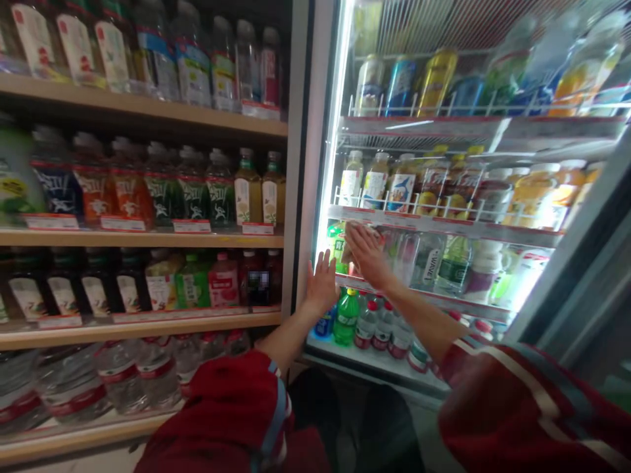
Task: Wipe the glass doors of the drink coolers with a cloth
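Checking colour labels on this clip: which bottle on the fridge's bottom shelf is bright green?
The green bottle, between the blue one at the left end and the clear, red-capped bottles; its green body and yellowish cap set it apart.

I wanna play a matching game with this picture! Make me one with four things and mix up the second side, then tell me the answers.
Things:
1. Left hand
2. Yellow-capped green bottle
3. Sleeves
4. Right hand

Matches:
A. red with stripes
B. the higher hand in the picture
C. nearest the left frame
D. bottom row of the fridge

Right pairs: 1-C, 2-D, 3-A, 4-B
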`<state>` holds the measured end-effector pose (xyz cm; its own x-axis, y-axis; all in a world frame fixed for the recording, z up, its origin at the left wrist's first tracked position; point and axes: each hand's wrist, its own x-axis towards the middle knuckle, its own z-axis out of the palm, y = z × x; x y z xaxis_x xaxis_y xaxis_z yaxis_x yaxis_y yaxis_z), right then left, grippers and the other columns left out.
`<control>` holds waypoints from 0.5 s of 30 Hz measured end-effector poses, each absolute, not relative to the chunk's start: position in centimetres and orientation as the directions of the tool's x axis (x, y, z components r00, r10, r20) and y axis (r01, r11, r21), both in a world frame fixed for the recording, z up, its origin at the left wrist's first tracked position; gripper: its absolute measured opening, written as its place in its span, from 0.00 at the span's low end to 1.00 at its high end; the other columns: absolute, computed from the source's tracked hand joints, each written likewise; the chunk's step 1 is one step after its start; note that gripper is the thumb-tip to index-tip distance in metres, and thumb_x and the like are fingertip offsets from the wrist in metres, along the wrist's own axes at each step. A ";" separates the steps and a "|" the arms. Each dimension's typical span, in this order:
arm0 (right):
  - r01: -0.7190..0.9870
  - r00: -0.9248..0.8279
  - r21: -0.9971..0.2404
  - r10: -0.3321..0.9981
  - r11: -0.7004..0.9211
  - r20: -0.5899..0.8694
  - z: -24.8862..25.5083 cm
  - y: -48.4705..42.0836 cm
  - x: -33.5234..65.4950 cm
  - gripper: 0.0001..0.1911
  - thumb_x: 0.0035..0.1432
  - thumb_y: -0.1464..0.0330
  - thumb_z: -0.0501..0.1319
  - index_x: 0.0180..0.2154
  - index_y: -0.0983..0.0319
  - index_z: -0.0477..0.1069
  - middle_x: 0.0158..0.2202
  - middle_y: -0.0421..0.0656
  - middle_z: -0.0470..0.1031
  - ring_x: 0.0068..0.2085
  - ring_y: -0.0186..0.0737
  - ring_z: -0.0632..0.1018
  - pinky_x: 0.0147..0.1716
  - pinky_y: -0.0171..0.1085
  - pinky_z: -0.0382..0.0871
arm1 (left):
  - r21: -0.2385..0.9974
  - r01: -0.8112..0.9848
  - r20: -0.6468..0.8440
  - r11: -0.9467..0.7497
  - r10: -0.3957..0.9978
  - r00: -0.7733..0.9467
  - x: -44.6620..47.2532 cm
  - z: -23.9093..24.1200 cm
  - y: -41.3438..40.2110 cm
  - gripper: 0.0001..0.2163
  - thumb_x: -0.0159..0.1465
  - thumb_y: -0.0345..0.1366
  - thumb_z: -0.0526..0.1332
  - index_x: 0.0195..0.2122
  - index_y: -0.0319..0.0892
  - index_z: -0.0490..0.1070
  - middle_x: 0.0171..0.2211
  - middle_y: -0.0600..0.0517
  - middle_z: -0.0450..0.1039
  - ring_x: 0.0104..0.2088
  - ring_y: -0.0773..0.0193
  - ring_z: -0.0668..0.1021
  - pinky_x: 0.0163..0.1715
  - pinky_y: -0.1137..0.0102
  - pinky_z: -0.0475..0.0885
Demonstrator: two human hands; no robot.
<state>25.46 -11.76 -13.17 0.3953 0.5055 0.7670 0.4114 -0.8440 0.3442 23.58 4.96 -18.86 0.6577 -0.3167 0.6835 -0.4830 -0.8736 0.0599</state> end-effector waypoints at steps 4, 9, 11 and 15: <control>0.463 0.395 0.450 0.632 -0.764 0.667 -14.8 -9.8 26.0 0.23 0.62 0.75 0.49 0.58 0.63 0.62 0.63 0.46 0.59 0.66 0.43 0.52 0.63 0.49 0.49 | 0.070 -0.464 0.681 -0.883 -0.298 0.669 23.6 -19.1 6.7 0.31 0.57 0.30 0.56 0.62 0.34 0.51 0.66 0.38 0.43 0.66 0.50 0.49 0.62 0.46 0.48; 0.404 0.367 0.425 0.569 -0.810 0.736 -12.9 -8.4 27.0 0.23 0.62 0.75 0.48 0.59 0.65 0.61 0.64 0.48 0.57 0.66 0.44 0.51 0.63 0.50 0.49 | 0.102 -0.443 0.692 -0.891 -0.257 0.675 23.5 -19.5 7.8 0.30 0.57 0.30 0.56 0.62 0.34 0.52 0.66 0.38 0.45 0.66 0.50 0.50 0.61 0.46 0.49; 0.390 0.370 0.392 0.532 -0.833 0.761 -12.7 -7.7 27.4 0.23 0.62 0.75 0.48 0.58 0.65 0.61 0.64 0.48 0.56 0.67 0.44 0.50 0.64 0.50 0.47 | 0.113 -0.435 0.680 -0.893 -0.250 0.689 23.1 -19.8 8.0 0.30 0.57 0.31 0.56 0.62 0.34 0.52 0.66 0.37 0.45 0.66 0.50 0.50 0.61 0.46 0.49; 0.414 0.402 0.408 0.566 -0.813 0.720 -16.2 -6.0 27.5 0.22 0.62 0.74 0.49 0.57 0.65 0.63 0.63 0.49 0.57 0.66 0.46 0.51 0.63 0.52 0.48 | 0.120 -0.420 0.654 -0.899 -0.247 0.715 22.2 -21.2 8.6 0.30 0.57 0.31 0.56 0.62 0.33 0.52 0.66 0.37 0.44 0.66 0.49 0.49 0.62 0.47 0.49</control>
<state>27.55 -6.03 -16.15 0.4018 0.5659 0.7200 0.4144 -0.8135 0.4081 22.16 8.64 -21.24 0.7146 -0.2469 0.6545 -0.4205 -0.8993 0.1198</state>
